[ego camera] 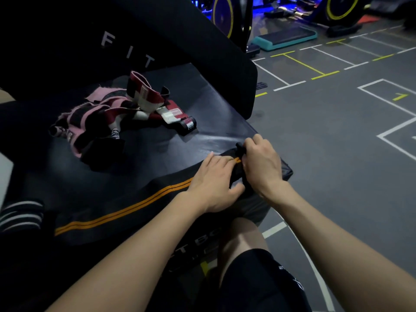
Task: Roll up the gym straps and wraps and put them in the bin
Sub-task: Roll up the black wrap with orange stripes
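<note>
Both hands are working at the near right corner of a black padded box (202, 122). Left hand (213, 181) is lying on a black wrap with two orange stripes (126, 210), fingers fairly straight on top and thumb tucked at its near edge. Right hand (261, 167) is curling its fingers round the wrap's bunched end, just beside the left hand; how far that end is rolled cannot be told. The remaining wrap is trailing flat across the box toward the lower left. Further back on the box, a loose heap of pink-and-black wraps (90, 115) and red-and-white wraps (153, 102) is lying well apart from the hands. A black-and-white striped wrap (20, 215) is showing at the left edge. Grey floor with painted lines (337, 109) is lying to the right.
</note>
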